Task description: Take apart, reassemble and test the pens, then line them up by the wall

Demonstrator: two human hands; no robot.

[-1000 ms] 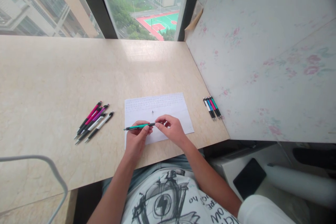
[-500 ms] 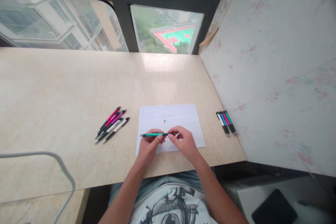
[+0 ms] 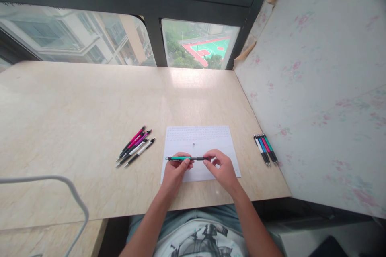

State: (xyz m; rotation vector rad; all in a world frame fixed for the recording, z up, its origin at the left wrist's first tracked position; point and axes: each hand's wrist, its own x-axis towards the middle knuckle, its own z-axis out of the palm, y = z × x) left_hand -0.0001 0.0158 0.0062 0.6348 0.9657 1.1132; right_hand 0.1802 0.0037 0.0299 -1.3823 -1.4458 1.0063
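My left hand (image 3: 177,170) is closed around the green barrel (image 3: 177,158) of a pen held level above a sheet of paper (image 3: 181,172). The fingers of my right hand (image 3: 221,164) pinch the pen's black grip (image 3: 199,158) at its other end. Between barrel and grip shows a short, thin dark stretch, probably the refill; the far tip is hidden by my right fingers. On the paper, just beyond my hands, lies a tiny dark metallic piece (image 3: 194,143). Lines of writing run across the sheet's upper part.
Several pink, purple and white pens (image 3: 135,146) lie in a loose pile on the left. More pens (image 3: 265,149) lie side by side near the papered wall (image 3: 316,100) on the right. A grey cable (image 3: 72,190) arches over the table (image 3: 90,104) at the lower left.
My right hand has drawn the black grip a little to the right, away from the green barrel, and a thin part shows between them. The camera view has shifted slightly.
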